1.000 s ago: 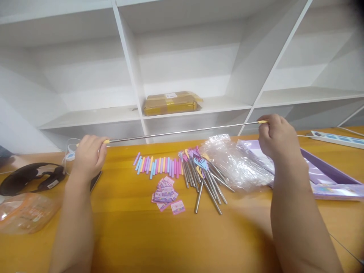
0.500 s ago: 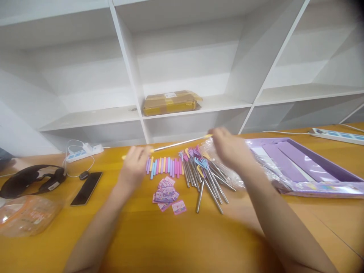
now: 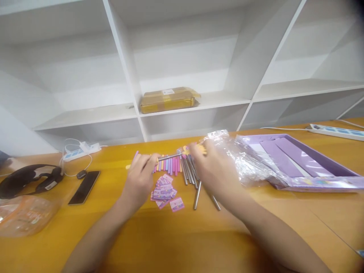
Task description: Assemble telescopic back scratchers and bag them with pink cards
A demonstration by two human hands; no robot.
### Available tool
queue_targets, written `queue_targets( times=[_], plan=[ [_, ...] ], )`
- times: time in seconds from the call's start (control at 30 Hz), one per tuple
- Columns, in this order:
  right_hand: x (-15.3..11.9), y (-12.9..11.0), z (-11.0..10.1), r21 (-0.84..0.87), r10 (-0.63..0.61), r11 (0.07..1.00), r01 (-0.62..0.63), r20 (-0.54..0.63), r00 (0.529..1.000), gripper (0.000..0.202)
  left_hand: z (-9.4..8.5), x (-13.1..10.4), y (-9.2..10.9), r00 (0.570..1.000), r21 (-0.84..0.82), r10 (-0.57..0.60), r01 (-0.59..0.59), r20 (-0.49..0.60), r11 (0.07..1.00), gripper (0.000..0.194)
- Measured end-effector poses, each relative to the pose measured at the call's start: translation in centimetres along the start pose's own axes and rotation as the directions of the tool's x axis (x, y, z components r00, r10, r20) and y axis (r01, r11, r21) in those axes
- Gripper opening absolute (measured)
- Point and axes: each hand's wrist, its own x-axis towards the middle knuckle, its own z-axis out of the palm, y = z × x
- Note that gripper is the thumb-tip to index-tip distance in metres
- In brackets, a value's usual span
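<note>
A back scratcher (image 3: 172,156) with a metal rod and yellow ends spans between my two hands above the table. My left hand (image 3: 139,177) is closed around its yellow handle. At the other end, my right hand (image 3: 212,168) grips near the yellow claw-shaped head, its fingers slightly blurred. Below the rod lies a row of coloured handles (image 3: 171,165) in pink, purple, blue and orange. Beside them is a pile of more back scratchers (image 3: 187,172) with metal rods, partly hidden by my right hand. Pink printed cards (image 3: 165,191) lie heaped nearer to me.
Crumpled clear plastic (image 3: 247,159) and a purple tray-like box (image 3: 321,186) lie to the right. Left are a phone (image 3: 84,187), a black curved object (image 3: 31,180), a plastic bag (image 3: 27,216) and a power strip (image 3: 82,152). A taped carton (image 3: 169,101) sits on the shelf.
My hands have come closer together, and the rod between them looks shorter. My right hand has moved left and down, over the pile of back scratchers.
</note>
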Motion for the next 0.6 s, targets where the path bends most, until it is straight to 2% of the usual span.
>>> queue_targets(
  times=[0.13,0.3,0.43,0.6],
  plan=[
    [-0.3,-1.7,1.6,-0.019,-0.093,0.995,0.095,0.075,0.993,0.033,0.6,-0.2,0.2,0.998,0.041,0.057,-0.059,0.036,0.997,0.043],
    [1.0,-0.3,1.7,0.051,-0.22,0.976,0.214,0.202,0.954,0.035,0.9,-0.3,-1.6,0.991,0.07,0.087,-0.095,0.106,0.993,0.039],
    [1.2,0.6,1.1,0.12,-0.241,0.969,0.216,0.266,0.933,0.029,1.0,-0.5,-2.3,0.987,0.069,0.111,-0.119,0.115,0.991,0.041],
    [1.1,0.8,1.1,0.199,-0.282,0.953,0.23,0.292,0.914,0.022,1.2,-0.6,-2.2,0.982,0.073,0.127,-0.138,0.143,0.988,0.039]
  ],
)
